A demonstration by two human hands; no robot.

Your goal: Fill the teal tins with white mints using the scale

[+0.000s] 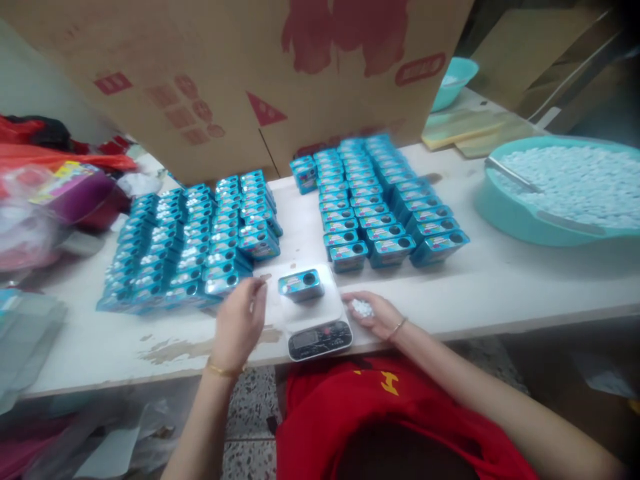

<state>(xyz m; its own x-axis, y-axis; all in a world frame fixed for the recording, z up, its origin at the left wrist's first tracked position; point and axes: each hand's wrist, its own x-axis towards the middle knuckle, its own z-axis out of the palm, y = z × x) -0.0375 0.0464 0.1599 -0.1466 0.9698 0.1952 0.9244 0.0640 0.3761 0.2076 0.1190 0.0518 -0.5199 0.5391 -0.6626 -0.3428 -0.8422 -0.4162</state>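
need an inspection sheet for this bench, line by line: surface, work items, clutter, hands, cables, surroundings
surface: white tabletop, brown stains near the front edge
work items: digital scale bearing one blue box; blue boxes grouped in rows at left and right; turquoise basin of small white pieces, metal-looking implement at its rim
clutter: red plastic bag and blurred items, far left
hands: right hand cups white pieces beside the scale; left hand half-curled on the scale's other side, contents unclear
cables: nothing seen
surroundings: large printed carton behind the boxes, speckled floor below
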